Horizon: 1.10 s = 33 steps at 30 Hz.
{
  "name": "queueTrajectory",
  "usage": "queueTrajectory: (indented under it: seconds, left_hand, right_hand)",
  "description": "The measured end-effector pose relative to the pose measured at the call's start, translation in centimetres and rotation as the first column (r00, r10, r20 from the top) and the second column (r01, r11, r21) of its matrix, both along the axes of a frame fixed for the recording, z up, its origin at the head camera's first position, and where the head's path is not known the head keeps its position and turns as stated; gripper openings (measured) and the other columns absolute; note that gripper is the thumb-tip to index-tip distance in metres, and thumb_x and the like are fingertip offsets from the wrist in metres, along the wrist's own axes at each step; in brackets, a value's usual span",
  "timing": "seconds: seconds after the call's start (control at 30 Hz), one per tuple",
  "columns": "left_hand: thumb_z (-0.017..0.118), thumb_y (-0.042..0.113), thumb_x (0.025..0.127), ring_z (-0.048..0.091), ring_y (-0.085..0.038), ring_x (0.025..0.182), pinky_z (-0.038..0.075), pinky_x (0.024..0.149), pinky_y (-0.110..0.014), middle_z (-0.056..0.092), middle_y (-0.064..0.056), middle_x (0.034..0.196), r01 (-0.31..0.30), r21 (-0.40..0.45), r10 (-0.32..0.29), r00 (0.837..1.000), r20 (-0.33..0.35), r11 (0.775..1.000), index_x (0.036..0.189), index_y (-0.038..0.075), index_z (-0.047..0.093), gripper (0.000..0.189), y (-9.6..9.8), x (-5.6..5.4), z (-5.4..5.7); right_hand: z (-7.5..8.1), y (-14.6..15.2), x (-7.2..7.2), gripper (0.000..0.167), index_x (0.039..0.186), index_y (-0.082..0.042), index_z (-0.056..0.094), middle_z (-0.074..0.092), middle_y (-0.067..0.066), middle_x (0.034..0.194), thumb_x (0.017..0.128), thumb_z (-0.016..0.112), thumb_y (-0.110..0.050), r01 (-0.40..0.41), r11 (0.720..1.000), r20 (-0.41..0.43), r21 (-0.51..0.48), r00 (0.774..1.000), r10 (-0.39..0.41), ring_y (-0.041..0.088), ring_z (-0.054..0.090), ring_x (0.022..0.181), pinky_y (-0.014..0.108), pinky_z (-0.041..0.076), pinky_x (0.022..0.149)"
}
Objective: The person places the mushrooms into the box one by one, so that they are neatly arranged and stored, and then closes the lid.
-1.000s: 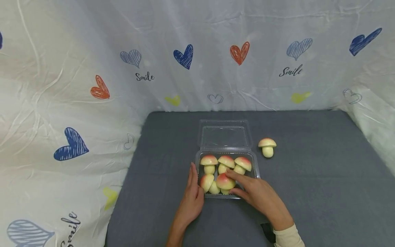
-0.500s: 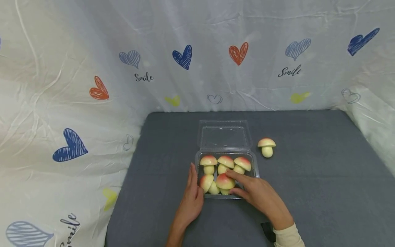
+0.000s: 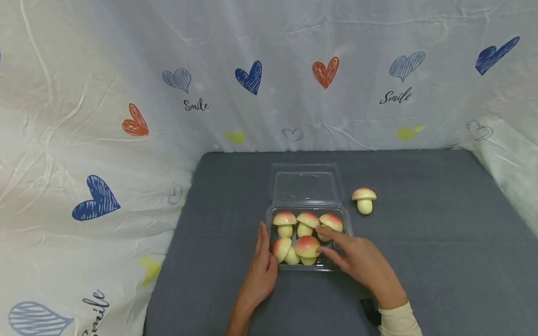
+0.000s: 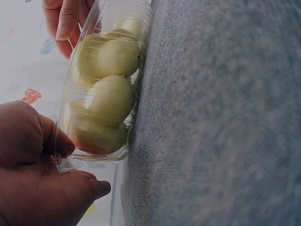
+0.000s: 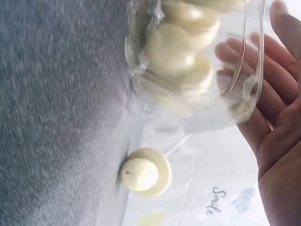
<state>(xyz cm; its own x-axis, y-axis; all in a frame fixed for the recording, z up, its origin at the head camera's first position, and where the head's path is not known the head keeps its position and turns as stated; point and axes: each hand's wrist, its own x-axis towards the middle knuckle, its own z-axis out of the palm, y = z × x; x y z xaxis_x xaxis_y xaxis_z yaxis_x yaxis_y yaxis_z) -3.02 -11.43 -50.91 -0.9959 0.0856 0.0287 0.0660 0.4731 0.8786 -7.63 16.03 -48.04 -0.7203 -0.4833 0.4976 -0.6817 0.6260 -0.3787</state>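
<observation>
A clear plastic clamshell box (image 3: pixel 349 225) lies with its lid folded back. Inside it are several mushroom-shaped pieces with red-and-yellow caps and pale stems, in two rows. My left hand (image 3: pixel 260 275) holds the box at its left side, thumb and finger at the near corner in the left wrist view. My right hand (image 3: pixel 363 263) hovers over the right part of the box, fingers relaxed and apart. Its thumb tip is beside the front-row mushroom (image 3: pixel 307 246), and its fingers partly hide the back-right mushroom (image 3: pixel 331 221). In the right wrist view, this hand (image 5: pixel 277 108) holds nothing.
One more mushroom (image 3: pixel 364 200) stands on the grey cloth, right of the open lid (image 3: pixel 306 185). The grey-covered table (image 3: pixel 428 233) meets a white curtain (image 3: pixel 286 42) printed with hearts at its back and sides. Something black (image 3: pixel 371 311) is by the right sleeve.
My right hand has let go of the front-row mushroom and drawn a little to the right, uncovering its cap. The left hand has stayed at the box.
</observation>
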Motion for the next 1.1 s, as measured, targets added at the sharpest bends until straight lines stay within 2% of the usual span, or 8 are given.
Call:
queueTrajectory:
  seconds: [0.1,0.3,0.4,0.57,0.67,0.77,1.03,1.1]
  left_hand:
    - [0.041,-0.001,0.105,0.002,-0.023,0.163,0.014,0.127,-0.037,-0.002,-0.011,0.178,-0.001,-0.003,0.001,1.0,-0.007,1.0,0.17,0.007,-0.001,0.078,0.0,0.0,-0.1]
    - [0.04,-0.003,0.105,0.002,-0.024,0.163,0.016,0.127,-0.046,-0.002,-0.011,0.178,0.001,0.002,-0.001,1.0,-0.014,1.0,0.17,0.007,-0.002,0.078,0.1,0.0,-0.1]
    - [0.041,-0.003,0.104,0.001,-0.022,0.162,0.015,0.127,-0.042,-0.003,-0.01,0.178,0.002,0.004,-0.002,1.0,-0.007,1.0,0.17,0.007,-0.002,0.079,0.1,0.0,0.0]
    - [0.041,-0.002,0.104,0.001,-0.018,0.162,0.014,0.126,-0.034,-0.003,-0.008,0.179,-0.004,0.004,0.004,1.0,0.006,1.0,0.17,0.008,-0.001,0.079,0.1,0.0,0.1]
    - [0.041,-0.002,0.104,0.001,-0.019,0.162,0.015,0.126,-0.036,-0.003,-0.009,0.178,-0.003,0.003,0.003,1.0,0.006,1.0,0.17,0.008,-0.001,0.079,0.1,0.0,0.1]
    - [0.041,-0.001,0.105,0.001,-0.017,0.162,0.015,0.126,-0.035,-0.003,-0.008,0.179,-0.001,0.007,0.001,1.0,0.016,1.0,0.17,0.009,-0.002,0.079,0.1,0.1,0.1]
    - [0.04,-0.001,0.105,0.0,-0.019,0.162,0.018,0.126,-0.042,-0.004,-0.006,0.178,-0.002,0.009,0.002,1.0,0.02,1.0,0.17,0.009,-0.002,0.078,0.0,0.1,0.2]
    - [0.041,-0.001,0.105,0.0,-0.017,0.162,0.018,0.126,-0.042,-0.005,-0.005,0.178,-0.005,0.006,0.004,1.0,0.029,1.0,0.17,0.01,-0.002,0.078,0.0,0.1,0.3]
  right_hand:
    - [0.2,0.4,-0.3,0.054,0.136,-0.022,0.072,0.079,-0.006,0.115,0.084,0.089,-0.023,0.014,1.0,-0.032,-0.017,0.999,-0.014,0.003,0.063,0.065,0.035,0.055,0.064]
    - [0.8,1.6,-0.9,0.053,0.136,-0.02,0.072,0.08,-0.001,0.113,0.086,0.088,-0.018,0.049,0.998,-0.055,-0.027,0.997,-0.05,0.0,0.057,0.062,0.036,0.054,0.061]
    - [1.1,2.4,-1.3,0.056,0.137,-0.018,0.072,0.078,-0.001,0.121,0.084,0.088,-0.013,0.082,0.996,-0.054,-0.031,0.995,-0.084,0.004,0.066,0.068,0.038,0.056,0.063]
    - [1.3,3.8,-1.9,0.059,0.138,-0.016,0.071,0.078,0.003,0.122,0.082,0.089,-0.009,0.128,0.991,-0.076,-0.043,0.989,-0.131,0.015,0.072,0.074,0.045,0.057,0.067]
    - [1.2,4.4,-2.1,0.061,0.14,-0.017,0.07,0.078,0.006,0.121,0.083,0.088,-0.009,0.157,0.986,-0.078,-0.049,0.984,-0.161,0.022,0.074,0.075,0.049,0.057,0.068]
    - [1.2,4.8,-2.2,0.061,0.141,-0.016,0.069,0.077,0.008,0.126,0.084,0.088,-0.009,0.179,0.982,-0.076,-0.06,0.98,-0.183,0.028,0.077,0.085,0.051,0.058,0.071]
    - [1.2,5.0,-2.8,0.069,0.15,-0.015,0.062,0.072,0.008,0.137,0.086,0.087,-0.01,0.239,0.967,-0.073,-0.09,0.967,-0.246,0.035,0.075,0.106,0.053,0.056,0.083]
    - [1.2,5.0,-3.0,0.071,0.152,-0.016,0.059,0.071,0.01,0.137,0.087,0.087,-0.01,0.259,0.962,-0.064,-0.091,0.962,-0.265,0.037,0.074,0.107,0.055,0.055,0.084]
